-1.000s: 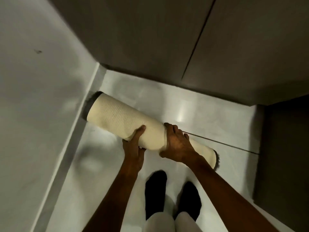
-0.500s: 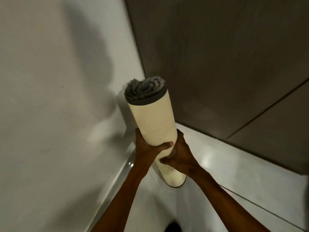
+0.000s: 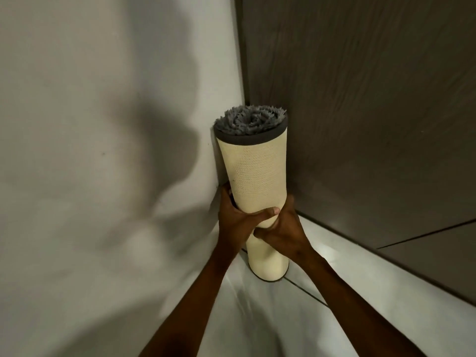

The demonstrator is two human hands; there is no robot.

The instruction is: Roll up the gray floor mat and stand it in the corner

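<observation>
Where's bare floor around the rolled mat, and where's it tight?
Bare white floor runs right of the rolled gray mat with cream backing, along the dark wood-grain panel, and toward the camera. Tight behind: the roll sits near the white wall in the corner. Left hand and right hand grip its lower half.

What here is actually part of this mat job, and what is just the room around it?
Part of the job:
- rolled mat, upright on its end
- left hand and right hand, both gripping it low down
- corner where it stands

Just there:
- pale wall
- dark wood panel
- shiny floor
</observation>
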